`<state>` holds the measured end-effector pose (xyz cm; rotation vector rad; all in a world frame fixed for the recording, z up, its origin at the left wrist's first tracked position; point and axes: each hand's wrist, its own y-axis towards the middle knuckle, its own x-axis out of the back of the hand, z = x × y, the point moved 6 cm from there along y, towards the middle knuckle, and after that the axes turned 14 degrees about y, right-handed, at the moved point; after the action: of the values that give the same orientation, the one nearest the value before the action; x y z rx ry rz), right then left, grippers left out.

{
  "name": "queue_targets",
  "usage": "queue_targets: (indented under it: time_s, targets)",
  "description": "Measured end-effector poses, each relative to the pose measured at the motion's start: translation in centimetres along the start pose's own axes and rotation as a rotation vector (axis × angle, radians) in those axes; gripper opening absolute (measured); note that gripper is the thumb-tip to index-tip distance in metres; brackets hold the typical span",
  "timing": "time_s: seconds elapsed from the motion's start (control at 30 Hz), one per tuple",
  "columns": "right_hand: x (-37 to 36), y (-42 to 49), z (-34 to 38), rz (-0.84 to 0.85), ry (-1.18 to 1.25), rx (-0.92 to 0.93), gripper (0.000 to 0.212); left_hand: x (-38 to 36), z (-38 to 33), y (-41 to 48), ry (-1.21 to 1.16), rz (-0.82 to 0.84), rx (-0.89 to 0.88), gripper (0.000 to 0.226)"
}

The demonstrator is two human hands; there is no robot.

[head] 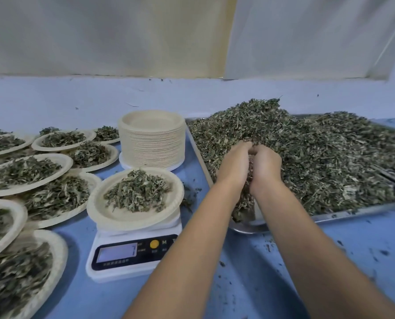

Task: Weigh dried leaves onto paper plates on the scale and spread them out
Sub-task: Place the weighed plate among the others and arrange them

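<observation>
Blue tabletop [284, 272] strewn with crumbs, pale wall behind. Heap of dried leaves [307, 157] fills metal tray [330, 216] on right. Left hand [234, 162] and right hand [265, 166] are sunk side by side in heap's near-left edge, fingers curled round one shared scoop — likely for bigger load. Paper plate [113, 217] on scale [132, 254] just left of tray, small mound already on it — short carry. Stack of empty plates [151, 146] behind scale; filled plates [23, 171] crowd far left. Tray rim lies across path.

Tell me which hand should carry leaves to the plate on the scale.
Left, probably. The left hand is nearer the paper plate on the scale; the right hand would have to cross it. Both are cupped round dried leaves in the metal tray.
</observation>
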<state>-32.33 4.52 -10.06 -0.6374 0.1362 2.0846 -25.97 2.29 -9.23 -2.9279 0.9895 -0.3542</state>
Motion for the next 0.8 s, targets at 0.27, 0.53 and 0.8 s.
queue_targets:
  time_s: [0.27,0.53,0.8]
  targets:
    - [-0.1,-0.7,0.0,0.037,0.088,0.096,0.053,1.7,0.5,0.5,-0.038,-0.069,-0.031,0.031]
    - [-4.5,-3.2,-1.0,0.180,0.186,0.049,0.042,7.7,-0.1,-1.1,-0.093,-0.177,-0.092,0.025]
    - [-7.9,-5.8,-5.4,0.224,-0.039,-0.014,0.012,18.7,2.0,-4.7,0.007,-0.428,-0.126,0.035]
